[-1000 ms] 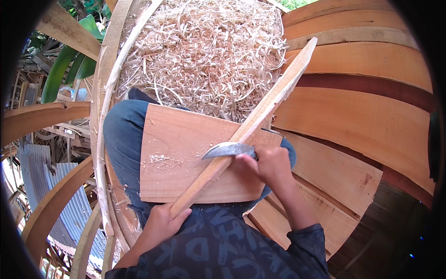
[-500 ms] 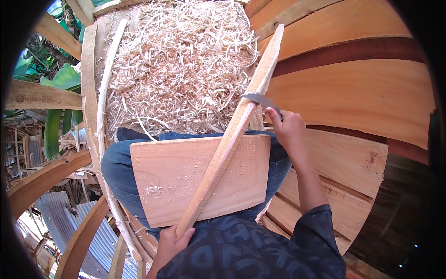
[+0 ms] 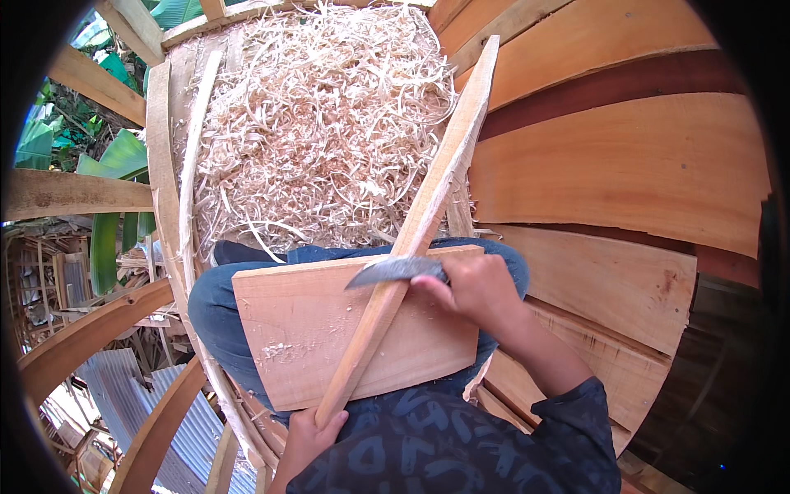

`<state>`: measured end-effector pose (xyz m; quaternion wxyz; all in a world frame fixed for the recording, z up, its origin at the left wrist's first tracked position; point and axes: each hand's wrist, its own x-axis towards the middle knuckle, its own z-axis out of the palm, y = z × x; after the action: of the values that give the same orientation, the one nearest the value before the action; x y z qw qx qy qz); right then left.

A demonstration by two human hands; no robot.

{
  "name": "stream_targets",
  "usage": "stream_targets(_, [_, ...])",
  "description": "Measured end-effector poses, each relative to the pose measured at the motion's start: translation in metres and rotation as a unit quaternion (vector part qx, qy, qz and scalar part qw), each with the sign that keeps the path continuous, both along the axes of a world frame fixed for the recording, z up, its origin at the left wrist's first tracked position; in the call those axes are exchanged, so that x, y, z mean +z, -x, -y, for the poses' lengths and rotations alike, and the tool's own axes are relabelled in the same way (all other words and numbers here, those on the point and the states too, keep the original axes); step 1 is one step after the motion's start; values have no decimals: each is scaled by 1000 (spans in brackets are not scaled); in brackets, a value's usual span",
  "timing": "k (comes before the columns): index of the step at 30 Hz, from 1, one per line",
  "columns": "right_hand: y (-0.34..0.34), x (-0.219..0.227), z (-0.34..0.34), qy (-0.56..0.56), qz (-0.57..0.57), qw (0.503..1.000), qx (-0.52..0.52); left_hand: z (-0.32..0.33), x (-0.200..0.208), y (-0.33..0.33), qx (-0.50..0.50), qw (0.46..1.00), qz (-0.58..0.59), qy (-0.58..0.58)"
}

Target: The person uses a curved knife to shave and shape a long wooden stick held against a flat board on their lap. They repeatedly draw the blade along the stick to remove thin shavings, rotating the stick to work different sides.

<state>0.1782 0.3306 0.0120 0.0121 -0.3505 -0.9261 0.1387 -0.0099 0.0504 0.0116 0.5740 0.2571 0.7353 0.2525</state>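
1 long wooden stick [image 3: 428,210] slants across a board [image 3: 304,317] on the person's lap, its near end by the shirt [image 3: 428,449], its pointed far end beyond the knees. The left hand [image 3: 317,428] is curled around that near end. The right hand [image 3: 481,288] is wrapped tightly about the mostly hidden handle of a knife [image 3: 395,270], whose curved blade crosses the stick near the board's far edge.

The main hazard, I judge, is a slip: a knot or too hard a pull could send the blade toward a thigh or the left hand. With only 1 hand seen gripping the stick, it could roll or swing if that hold slackened. The board, resting on the jeans [image 3: 226,300], could tip if pressed near an edge. I cannot tell which side of the blade is sharpened.

The most room is ahead, above the wood shavings [image 3: 321,132]. On the right, planks [image 3: 625,165] lie near the stick's tip and would limit a sideways swing; on the left, a wooden rail [image 3: 164,148] runs just beside the knee.
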Motion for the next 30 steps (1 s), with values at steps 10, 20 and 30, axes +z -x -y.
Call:
stream_targets(10, [5, 13, 11, 52, 60, 996, 34, 7, -4, 5, -23, 999, 1, 30])
stream_targets(20, [-3, 0, 6, -44, -12, 998, -39, 13, -10, 14, -45, 997, 26, 54])
stream_targets(30, [-18, -14, -36, -46, -43, 982, -177, 33, -19, 16, -47, 999, 5, -4])
